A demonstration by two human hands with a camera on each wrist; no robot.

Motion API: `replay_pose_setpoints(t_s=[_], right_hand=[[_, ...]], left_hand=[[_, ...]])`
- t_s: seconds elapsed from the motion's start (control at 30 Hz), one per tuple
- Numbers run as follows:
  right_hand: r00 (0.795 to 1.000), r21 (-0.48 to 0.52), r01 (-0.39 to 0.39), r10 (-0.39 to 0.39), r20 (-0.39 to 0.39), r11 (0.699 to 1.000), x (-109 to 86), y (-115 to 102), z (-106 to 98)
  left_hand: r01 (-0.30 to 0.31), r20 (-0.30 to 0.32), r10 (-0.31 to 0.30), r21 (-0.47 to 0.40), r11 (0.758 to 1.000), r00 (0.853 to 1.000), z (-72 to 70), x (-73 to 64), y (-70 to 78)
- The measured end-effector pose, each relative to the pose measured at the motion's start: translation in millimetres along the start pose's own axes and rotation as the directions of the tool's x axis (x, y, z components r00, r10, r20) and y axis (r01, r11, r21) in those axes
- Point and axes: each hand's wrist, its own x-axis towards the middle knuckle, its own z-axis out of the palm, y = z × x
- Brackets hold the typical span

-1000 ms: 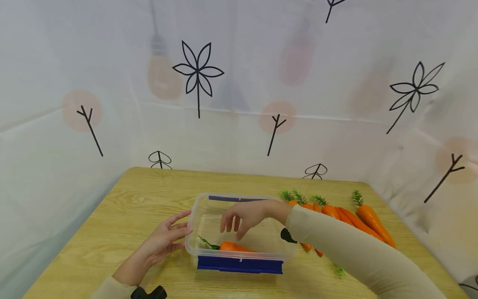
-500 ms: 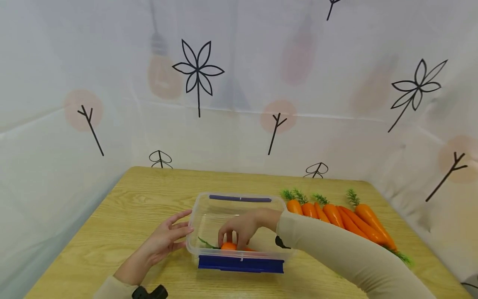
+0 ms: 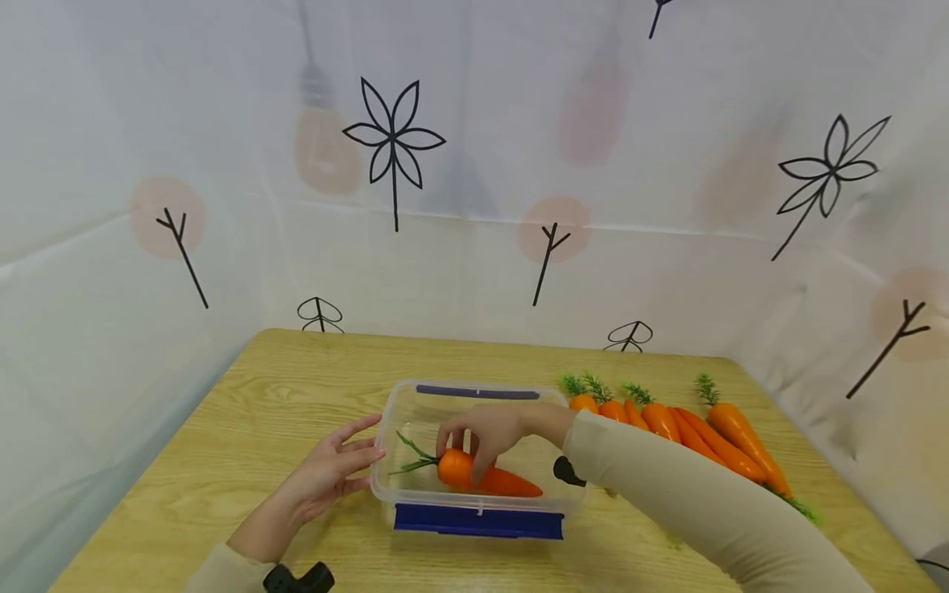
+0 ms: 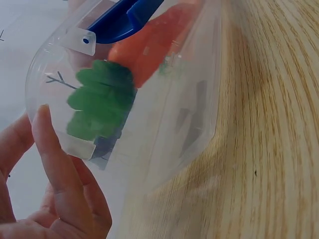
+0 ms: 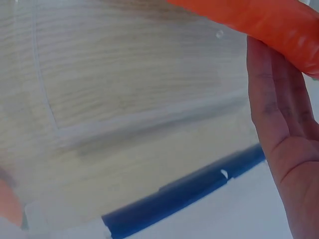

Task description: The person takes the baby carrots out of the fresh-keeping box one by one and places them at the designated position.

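Observation:
An orange carrot (image 3: 511,483) with green leaves is pinched by my right hand (image 3: 489,432) inside a clear plastic box (image 3: 478,499) that has blue side latches. The carrot slants, its leafy end toward the left and its tip toward the right. In the right wrist view, my fingers (image 5: 274,84) lie against the carrot (image 5: 259,20). My left hand (image 3: 329,469) rests its fingertips on the box's left rim, fingers fairly straight. Through the clear wall in the left wrist view, green leaves (image 4: 102,99) show beside the left hand (image 4: 65,184).
Several more carrots (image 3: 730,449) lie in a row on the wooden table (image 3: 296,387), right of the box and partly hidden by my right sleeve (image 3: 667,494). A white cloth (image 3: 460,272) with line drawings hangs behind the table.
My right hand has reached down into the box, taken hold of the carrot and lifted it somewhat from the box's bottom. The left hand stays at the rim.

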Motion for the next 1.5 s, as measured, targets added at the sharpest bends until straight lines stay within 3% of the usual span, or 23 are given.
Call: replay_pose_setpoints(t_s=[0.23, 0.37, 0.53, 0.83, 1.0, 1.3, 1.5], right_hand=[[0.987, -0.071, 0.056, -0.065, -0.146, 0.996, -16.6, -4.7, -11.1], [0.964, -0.067, 0.130, -0.142, -0.226, 0.989, -28.0, -7.2, -18.0], [0.917, -0.071, 0.203, -0.215, -0.337, 0.977, -44.4, -7.1, -23.3], [0.828, -0.020, 0.265, -0.238, -0.508, 0.964, -73.1, -2.3, -27.5], [0.781, -0.017, 0.261, -0.221, -0.583, 0.965, -87.3, 2.7, -27.8], [0.708, -0.011, 0.210, -0.160, -0.687, 0.978, -115.6, 15.1, -27.2], [0.668, 0.017, 0.237, -0.150, -0.728, 0.971, -135.1, 24.7, -24.6]], left_hand=[[0.010, -0.005, -0.010, 0.017, 1.000, 1.000, 0.1, 1.7, -2.5], [0.013, -0.015, -0.012, 0.025, 1.000, 1.000, 0.4, 1.9, -4.0], [0.004, -0.014, -0.003, 0.030, 1.000, 1.000, 0.8, 1.5, -4.5], [-0.010, 0.005, 0.010, 0.029, 1.000, 1.000, 0.3, 1.9, -5.0], [-0.018, 0.032, 0.017, 0.019, 1.000, 0.999, -1.4, 1.8, -7.1], [-0.016, 0.027, 0.015, 0.018, 1.000, 1.000, -0.7, 1.2, -6.5], [-0.016, 0.024, 0.016, 0.025, 1.000, 1.000, -0.4, 0.7, -5.8]])
